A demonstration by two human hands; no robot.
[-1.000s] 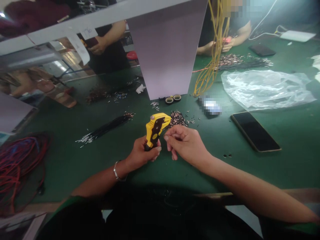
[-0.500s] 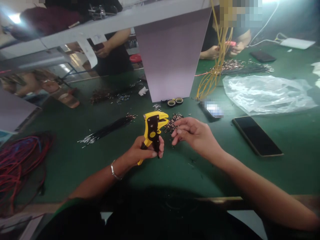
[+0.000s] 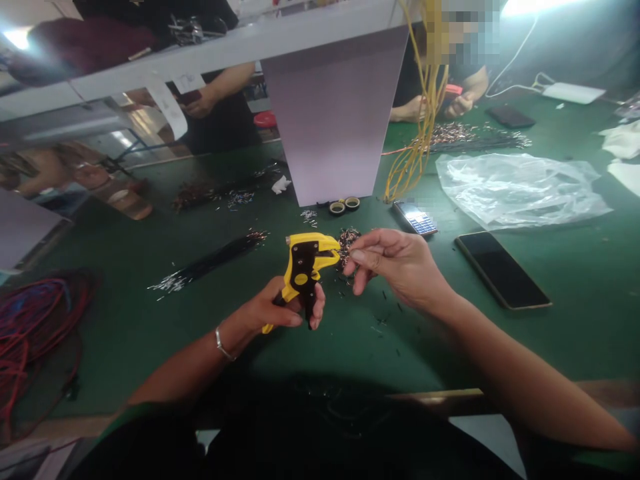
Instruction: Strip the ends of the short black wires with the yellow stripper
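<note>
My left hand is wrapped round the handles of a yellow and black wire stripper, whose jaws point right. Just right of the jaws is my right hand, with thumb and forefinger pinched together; anything between them is too small to make out. Behind the jaws and fingertips lies a pile of small copper-tipped wire pieces, partly hidden. A bundle of black wires rests on the green table to the left.
Red and blue wire coils lie at the left. A large phone, a smaller phone and a plastic bag are at the right. Tape rolls sit by an upright panel. Other people's hands are beyond.
My right thumb and forefinger have closed together and moved close to the stripper's jaws. The stripper has dropped slightly in view. The whole view has shifted a little.
</note>
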